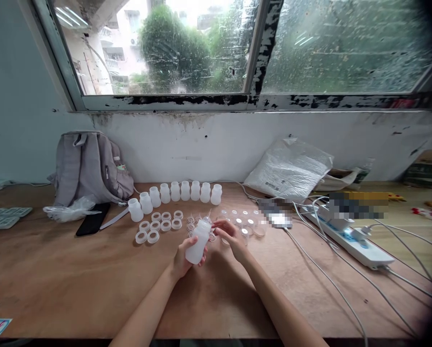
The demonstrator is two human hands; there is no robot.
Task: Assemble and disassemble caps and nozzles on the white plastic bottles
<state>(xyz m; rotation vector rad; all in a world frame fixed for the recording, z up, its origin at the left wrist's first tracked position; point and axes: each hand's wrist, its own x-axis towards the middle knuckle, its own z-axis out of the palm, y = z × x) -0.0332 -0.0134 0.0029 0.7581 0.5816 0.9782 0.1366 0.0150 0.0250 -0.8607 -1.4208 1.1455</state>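
Note:
My left hand (182, 258) is wrapped around a frosted white baby bottle (197, 248), which leans with its neck up and to the right. My right hand (233, 237) is at the bottle's neck, fingers bent and fingertips close to the rim; what they pinch, if anything, is too small to make out. Just behind the hands lie clear bottle nipples (190, 220). To their left are white screw rings (153, 236) in rows, and to the right stand clear caps (244, 233), partly hidden by my right hand.
Several open bottles (175, 192) stand in a curved row at the back. A grey backpack (85, 166), a black phone (93, 219) and a plastic bag (70, 209) sit left. On the right are a silvery bag (290, 168), a power strip (353, 241) and trailing cables (324, 289).

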